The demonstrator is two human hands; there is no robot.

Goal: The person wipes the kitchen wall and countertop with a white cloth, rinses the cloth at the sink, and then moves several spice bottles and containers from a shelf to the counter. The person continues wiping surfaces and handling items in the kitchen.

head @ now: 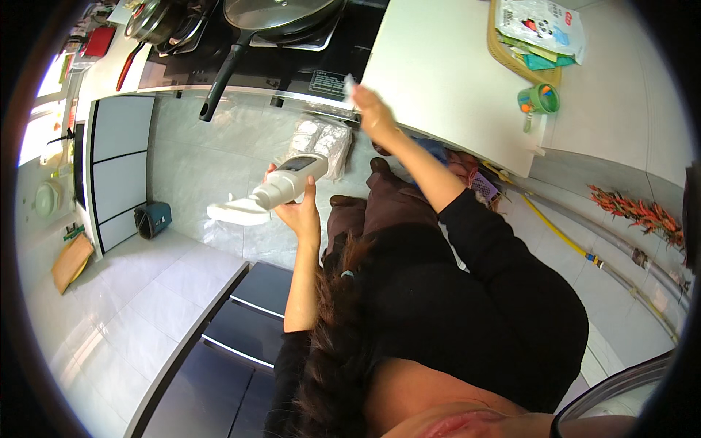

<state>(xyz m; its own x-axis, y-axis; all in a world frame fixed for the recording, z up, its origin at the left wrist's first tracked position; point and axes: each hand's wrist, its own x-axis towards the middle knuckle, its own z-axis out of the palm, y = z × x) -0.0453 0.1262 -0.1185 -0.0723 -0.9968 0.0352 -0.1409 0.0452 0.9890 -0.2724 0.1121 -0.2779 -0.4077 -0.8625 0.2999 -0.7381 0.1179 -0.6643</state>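
My left hand [304, 211] is wrapped around the body of a white handheld appliance [290, 178] with a dark panel on top and a flat, wide white head pointing left. It is held in the air above the floor. My right hand [375, 112] is raised by the front edge of the black cooktop [296, 74], where it meets the white counter [432, 71]. A small whitish, partly see-through piece [349, 87] is pinched at its fingertips; blur hides what it is. Beyond the appliance, a clear plastic-wrapped white package [320, 142] lies low near my feet.
A lidded frying pan [279, 13] stands on the cooktop, its black handle [222, 82] jutting past the edge. Left of it is a lidded pot [153, 24]. A yellow basket [506, 55] with packets and a green cup [539, 99] stand at the right. A dark bin [153, 219] is on the floor.
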